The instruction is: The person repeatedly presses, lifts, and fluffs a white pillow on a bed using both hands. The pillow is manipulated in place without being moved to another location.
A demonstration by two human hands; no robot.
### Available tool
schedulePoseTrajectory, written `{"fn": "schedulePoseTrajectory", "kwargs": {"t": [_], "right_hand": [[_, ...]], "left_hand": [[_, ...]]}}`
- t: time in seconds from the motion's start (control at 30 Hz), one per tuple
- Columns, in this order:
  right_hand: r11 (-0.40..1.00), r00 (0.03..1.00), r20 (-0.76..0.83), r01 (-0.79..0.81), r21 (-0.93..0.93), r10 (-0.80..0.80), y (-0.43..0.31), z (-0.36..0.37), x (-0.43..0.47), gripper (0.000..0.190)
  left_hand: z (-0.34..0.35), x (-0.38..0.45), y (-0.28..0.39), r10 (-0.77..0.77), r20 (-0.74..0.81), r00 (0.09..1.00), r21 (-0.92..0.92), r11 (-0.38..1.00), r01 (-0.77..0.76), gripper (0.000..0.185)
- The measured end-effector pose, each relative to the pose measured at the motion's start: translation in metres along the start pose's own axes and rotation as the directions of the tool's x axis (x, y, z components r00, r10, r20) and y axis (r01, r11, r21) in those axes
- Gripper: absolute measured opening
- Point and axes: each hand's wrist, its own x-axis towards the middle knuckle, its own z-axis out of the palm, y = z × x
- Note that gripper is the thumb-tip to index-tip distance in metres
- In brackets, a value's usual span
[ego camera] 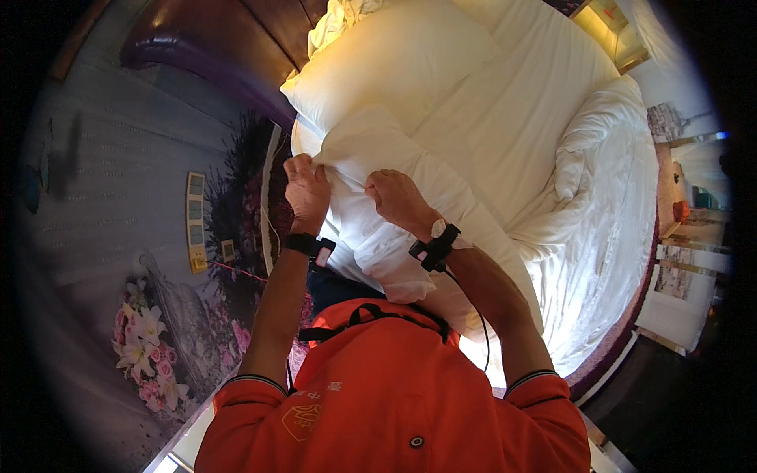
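Observation:
A white pillowcase [378, 139] lies in front of my body at the near side of the bed, its loose folds hanging down towards my waist. My left hand [307, 192] pinches the cloth at its left edge, thumb against bent fingers. Slightly to the right, my right hand [399, 198] is curled shut on the same cloth, its fingertips partly hidden. Between the two hands the fabric is drawn up in creases. Just beyond lies a plump white pillow [402, 59]. I cannot tell how much filling is inside the pillowcase.
A white sheet [502, 118] covers the round-edged bed, with a bunched white duvet [603, 195] on the right. A dark leather headboard [219, 47] stands at upper left. The left wall carries a switch panel [196, 222] with a plugged-in red cord [236, 270].

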Motion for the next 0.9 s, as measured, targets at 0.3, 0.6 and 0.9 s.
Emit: {"fn": "schedulePoseTrajectory", "kwargs": {"t": [0.3, 0.6, 0.9], "right_hand": [[0.999, 0.999, 0.023, 0.028, 0.016, -0.029, 0.000, 0.004, -0.007, 0.006], [0.999, 0.995, -0.090, 0.029, -0.024, -0.031, -0.002, 0.000, 0.019, 0.011], [0.932, 0.956, -0.116, 0.228, -0.283, -0.269, -0.012, 0.038, 0.091, 0.014]], "left_hand": [[0.015, -0.003, -0.018, -0.485, 0.150, 0.862, 0.044, 0.874, 0.484, 0.042], [0.018, -0.005, -0.015, -0.487, 0.112, 0.866, -0.107, 0.861, 0.498, 0.025], [-0.014, -0.010, 0.007, 0.143, 0.006, 0.990, 0.069, 0.987, -0.143, 0.016]]}}
